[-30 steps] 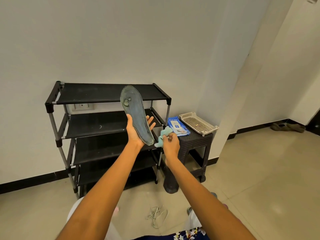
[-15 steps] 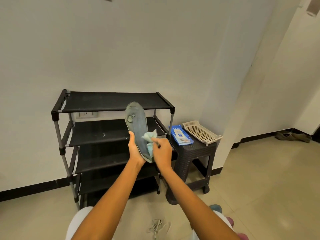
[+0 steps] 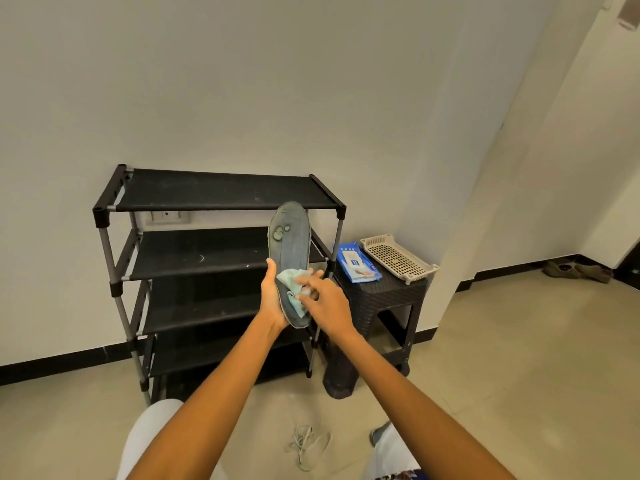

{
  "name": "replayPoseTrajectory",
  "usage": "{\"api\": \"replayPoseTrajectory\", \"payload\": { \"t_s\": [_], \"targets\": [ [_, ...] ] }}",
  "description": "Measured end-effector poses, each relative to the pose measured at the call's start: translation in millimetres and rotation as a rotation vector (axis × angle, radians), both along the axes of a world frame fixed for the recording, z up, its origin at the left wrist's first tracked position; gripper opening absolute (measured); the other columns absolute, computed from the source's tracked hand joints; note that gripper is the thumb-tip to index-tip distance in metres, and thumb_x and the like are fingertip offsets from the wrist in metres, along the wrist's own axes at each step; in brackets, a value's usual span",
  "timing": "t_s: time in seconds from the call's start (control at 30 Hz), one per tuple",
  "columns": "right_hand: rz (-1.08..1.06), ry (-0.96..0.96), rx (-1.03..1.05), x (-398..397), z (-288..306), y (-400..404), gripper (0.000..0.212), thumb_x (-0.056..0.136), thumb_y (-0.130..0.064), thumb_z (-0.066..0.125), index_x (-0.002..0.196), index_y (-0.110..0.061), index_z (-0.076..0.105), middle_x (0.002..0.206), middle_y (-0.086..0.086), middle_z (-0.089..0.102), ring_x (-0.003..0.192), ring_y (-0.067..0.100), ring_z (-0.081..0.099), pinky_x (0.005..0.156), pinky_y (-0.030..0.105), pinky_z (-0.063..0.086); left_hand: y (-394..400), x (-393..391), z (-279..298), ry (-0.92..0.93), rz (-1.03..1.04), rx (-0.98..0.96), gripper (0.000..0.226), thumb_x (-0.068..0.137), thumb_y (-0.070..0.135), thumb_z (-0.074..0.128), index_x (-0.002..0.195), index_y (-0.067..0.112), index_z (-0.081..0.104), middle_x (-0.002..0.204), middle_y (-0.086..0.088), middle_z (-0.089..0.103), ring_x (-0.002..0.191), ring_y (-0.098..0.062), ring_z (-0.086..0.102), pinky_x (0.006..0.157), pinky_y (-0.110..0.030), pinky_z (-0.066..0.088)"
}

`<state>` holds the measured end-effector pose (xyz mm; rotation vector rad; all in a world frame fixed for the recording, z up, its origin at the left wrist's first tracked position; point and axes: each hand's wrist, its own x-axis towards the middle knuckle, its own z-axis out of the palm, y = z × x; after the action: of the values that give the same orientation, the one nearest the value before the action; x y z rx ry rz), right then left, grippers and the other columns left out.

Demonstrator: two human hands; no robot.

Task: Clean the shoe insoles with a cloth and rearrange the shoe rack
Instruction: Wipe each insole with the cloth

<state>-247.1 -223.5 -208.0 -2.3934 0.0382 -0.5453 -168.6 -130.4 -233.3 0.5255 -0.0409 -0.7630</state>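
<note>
A worn blue-grey shoe insole (image 3: 290, 244) stands nearly upright in front of the black shoe rack (image 3: 214, 258), toe end up, with pale worn spots near the toe. My left hand (image 3: 272, 299) grips its heel end from the left and behind. My right hand (image 3: 323, 301) presses a light teal cloth (image 3: 292, 285) against the lower part of the insole. The rack's fabric shelves carry no shoes that I can see.
A dark wicker-pattern stool (image 3: 381, 306) stands right of the rack, bearing a blue wipes pack (image 3: 356, 263) and a beige perforated tray (image 3: 398, 259). Loose shoelaces (image 3: 308, 445) lie on the tiled floor. A pair of shoes (image 3: 576, 270) rests by the far right wall.
My right hand moved the cloth from beside the insole onto its lower face. The insole now stands more upright, and the view has tilted slightly.
</note>
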Motion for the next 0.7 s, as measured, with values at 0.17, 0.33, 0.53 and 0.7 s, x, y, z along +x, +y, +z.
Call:
{"api": "replayPoseTrajectory", "payload": {
  "t_s": [0.17, 0.33, 0.53, 0.7],
  "targets": [
    [0.140, -0.036, -0.178, -4, -8, 2, 0.024, 0.088, -0.020, 0.062, 0.111, -0.017, 0.069, 0.112, 0.007, 0.066, 0.107, 0.017, 0.056, 0.094, 0.026, 0.041, 0, -1, -7, 0.011, -0.008, 0.021, 0.084, 0.079, 0.077, 0.037, 0.107, 0.002, 0.062, 0.105, -0.017, 0.067, 0.091, -0.028, 0.068, 0.081, -0.041, 0.056],
    [-0.159, -0.147, -0.382, 16, -5, -20, 0.017, 0.087, -0.032, 0.061, 0.095, -0.023, 0.073, 0.093, 0.000, 0.058, 0.092, 0.019, 0.046, 0.077, 0.035, 0.037, -12, -18, -10, -0.046, 0.039, 0.020, 0.069, 0.093, 0.063, 0.026, 0.107, 0.008, 0.065, 0.094, -0.014, 0.072, 0.080, -0.024, 0.071, 0.068, -0.035, 0.059],
    [-0.123, -0.196, -0.299, 14, -15, -29, 0.014, 0.085, -0.030, 0.064, 0.090, -0.021, 0.072, 0.092, -0.004, 0.056, 0.090, 0.012, 0.043, 0.077, 0.027, 0.033, -15, -26, -13, -0.041, 0.014, 0.049, 0.070, 0.094, 0.062, 0.027, 0.105, 0.005, 0.067, 0.091, -0.017, 0.071, 0.077, -0.026, 0.071, 0.064, -0.035, 0.060],
    [0.167, -0.108, -0.038, -8, -28, -5, 0.010, 0.084, -0.017, 0.067, 0.092, -0.013, 0.071, 0.102, -0.002, 0.057, 0.098, 0.006, 0.051, 0.089, 0.017, 0.041, -12, -20, -20, 0.054, 0.032, 0.075, 0.086, 0.078, 0.072, 0.043, 0.121, -0.001, 0.060, 0.121, -0.021, 0.060, 0.112, -0.031, 0.058, 0.095, -0.042, 0.049]
  ]
}}
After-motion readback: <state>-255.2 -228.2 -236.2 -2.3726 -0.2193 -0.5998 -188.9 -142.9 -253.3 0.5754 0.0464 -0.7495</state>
